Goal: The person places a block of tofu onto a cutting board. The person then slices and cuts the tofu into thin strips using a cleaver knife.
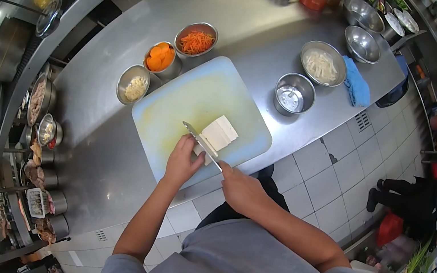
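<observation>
White, sliced, soft-looking block (221, 132) lies on pale plastic board (177, 107), mostly beyond the steel knife (201, 140) clenched in the right hand (242, 190), long axis crosswise to it; left hand (182, 162) nearer, half-curled (hold unclear).

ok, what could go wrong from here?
The left hand is right beside the knife blade; a slip could cut a finger.
The sliced tofu might topple or crumble under the blade.
The cutting board lies near the steel table edge; a bump could shift it.
</observation>
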`<state>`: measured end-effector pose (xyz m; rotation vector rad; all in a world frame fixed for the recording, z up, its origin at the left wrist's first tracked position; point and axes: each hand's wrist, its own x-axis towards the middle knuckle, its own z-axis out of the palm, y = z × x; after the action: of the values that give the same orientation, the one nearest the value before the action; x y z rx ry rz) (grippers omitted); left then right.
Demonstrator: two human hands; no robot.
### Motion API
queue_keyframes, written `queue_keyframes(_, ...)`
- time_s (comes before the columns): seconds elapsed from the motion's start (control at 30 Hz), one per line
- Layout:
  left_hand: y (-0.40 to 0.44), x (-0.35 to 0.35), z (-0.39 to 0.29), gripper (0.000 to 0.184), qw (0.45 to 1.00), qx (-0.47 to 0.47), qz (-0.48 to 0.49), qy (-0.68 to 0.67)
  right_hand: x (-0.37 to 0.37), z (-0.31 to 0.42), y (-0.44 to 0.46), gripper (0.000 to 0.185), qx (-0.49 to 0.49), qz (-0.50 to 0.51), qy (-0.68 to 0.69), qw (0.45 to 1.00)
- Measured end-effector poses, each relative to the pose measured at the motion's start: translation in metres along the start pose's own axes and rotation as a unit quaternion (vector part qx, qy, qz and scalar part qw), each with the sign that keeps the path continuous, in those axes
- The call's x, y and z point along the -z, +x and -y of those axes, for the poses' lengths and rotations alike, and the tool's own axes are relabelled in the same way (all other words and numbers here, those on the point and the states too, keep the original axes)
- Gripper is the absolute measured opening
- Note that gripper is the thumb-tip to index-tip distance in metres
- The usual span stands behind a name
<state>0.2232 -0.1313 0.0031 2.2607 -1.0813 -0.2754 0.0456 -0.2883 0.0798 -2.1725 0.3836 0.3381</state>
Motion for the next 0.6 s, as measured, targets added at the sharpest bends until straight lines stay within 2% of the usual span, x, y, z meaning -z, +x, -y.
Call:
queue_keyframes(0.23,-0.001,0.001,-0.002,0.040,1.000,0.009,-0.004,-0.002,-0.003,-0.005,-0.009,0.054,0.009,-0.008,0.004,1.000)
queue_keyframes(0.47,-0.001,0.002,-0.001,0.039,0.999,0.015,-0.007,-0.027,-0.029,-0.027,0.019,0.053,0.010,-0.011,-0.001,1.000)
queue_keyframes(0.57,0.000,0.005,-0.002,0.040,0.998,0.018,-0.030,-0.048,-0.028,-0.025,0.018,0.053,0.011,-0.017,-0.007,1.000)
queue_keyframes(0.6,0.001,0.008,-0.001,0.038,0.996,-0.021,-0.088,-0.025,-0.028,-0.024,0.019,0.052,0.000,-0.004,-0.014,1.000)
